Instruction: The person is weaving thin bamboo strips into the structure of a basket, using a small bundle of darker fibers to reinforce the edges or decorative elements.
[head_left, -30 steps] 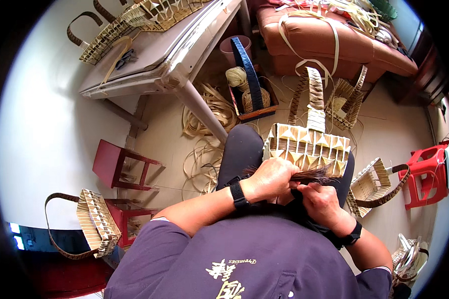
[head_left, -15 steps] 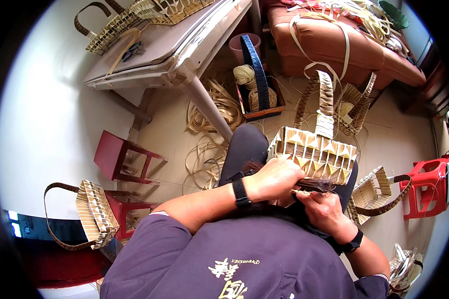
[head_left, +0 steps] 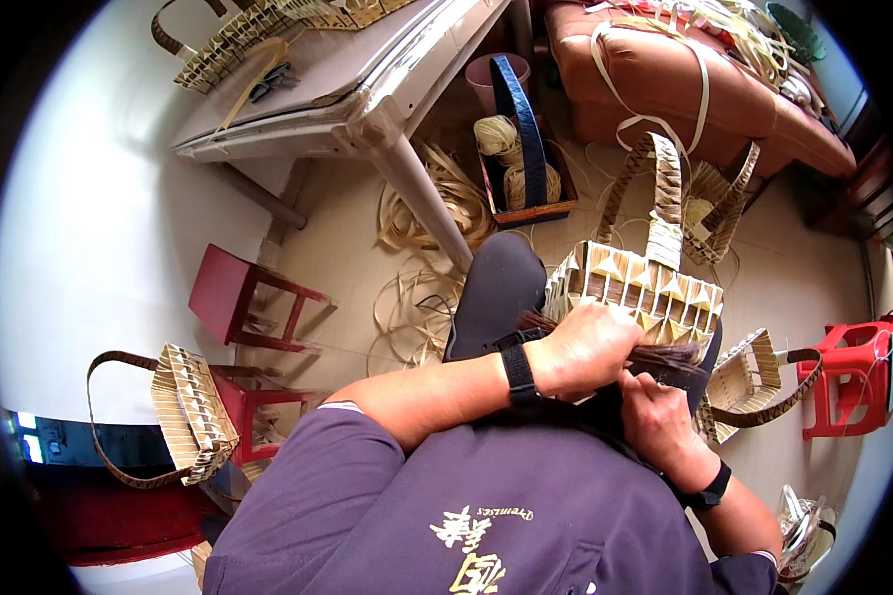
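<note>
A woven basket (head_left: 633, 297) of pale and brown strips, with a tall wrapped handle (head_left: 669, 188), rests tilted across my legs. Just in front of its near side, my left hand (head_left: 587, 349) is closed around a bundle of dark brown fibres (head_left: 677, 355) whose loose ends stick out on both sides of the fist. Close by on the right, my right hand (head_left: 662, 421) has its fingers pinched together below those ends, near the left fingertips. What lies within that pinch is hidden.
A table (head_left: 278, 109) with scissors (head_left: 273, 81) stands at the far left. Coiled strips (head_left: 429, 203) and a dark-handled basket (head_left: 531, 210) with twine balls lie on the floor ahead. More baskets (head_left: 184, 416), red stools (head_left: 848, 382) and a brown sofa (head_left: 645, 84) surround me.
My left hand has moved right along the fibre bundle, whose ends now lie above my right hand. The right hand has shifted slightly right. The whole view has turned a little.
</note>
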A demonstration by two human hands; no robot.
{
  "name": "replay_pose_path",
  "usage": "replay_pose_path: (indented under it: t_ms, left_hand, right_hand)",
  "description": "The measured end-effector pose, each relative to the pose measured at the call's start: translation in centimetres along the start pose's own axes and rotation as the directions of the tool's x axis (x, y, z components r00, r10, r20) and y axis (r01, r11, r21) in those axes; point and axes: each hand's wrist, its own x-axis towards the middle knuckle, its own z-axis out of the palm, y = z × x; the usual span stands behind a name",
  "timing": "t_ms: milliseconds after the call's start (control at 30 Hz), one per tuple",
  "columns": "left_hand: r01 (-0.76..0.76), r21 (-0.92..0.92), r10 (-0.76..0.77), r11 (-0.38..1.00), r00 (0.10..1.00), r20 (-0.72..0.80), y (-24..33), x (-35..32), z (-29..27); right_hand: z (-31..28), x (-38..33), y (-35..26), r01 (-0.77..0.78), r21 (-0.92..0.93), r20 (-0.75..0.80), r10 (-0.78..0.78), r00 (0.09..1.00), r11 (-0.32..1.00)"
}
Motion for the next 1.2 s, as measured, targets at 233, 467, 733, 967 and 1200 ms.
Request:
replay_pose_path:
  t_ms: [233,467,733,967,1200]
  left_hand:
    - [0.072,-0.154,-0.081,0.985,0.996,-0.049,-1.2,-2.2,0.3]
    - [0.123,-0.174,-0.121,0.977,0.992,0.025,-1.0,-3.6,-1.0]
    - [0.100,-0.201,-0.096,0.974,0.995,0.030,-0.7,-3.8,-1.4]
    - [0.031,-0.215,-0.026,0.976,0.999,0.022,-2.4,-3.2,-0.1]
    - [0.126,-0.158,-0.133,0.979,0.990,-0.035,-0.9,-4.1,0.1]
  right_hand:
    - [-0.6,-0.2,-0.5,-0.337,0.393,0.052,0.345,0.937,0.856]
    - [-3.3,1.8,0.8,-0.743,0.669,0.662,0.475,0.580,-0.025]
    - [-4.5,2.6,0.3,-0.695,0.601,0.799,0.271,0.537,-0.394]
    - [-2.8,1.4,0.2,-0.565,0.494,0.800,0.092,0.593,-0.661]
    - [-1.8,1.6,0.3,-0.574,0.541,0.752,0.048,0.657,-0.615]
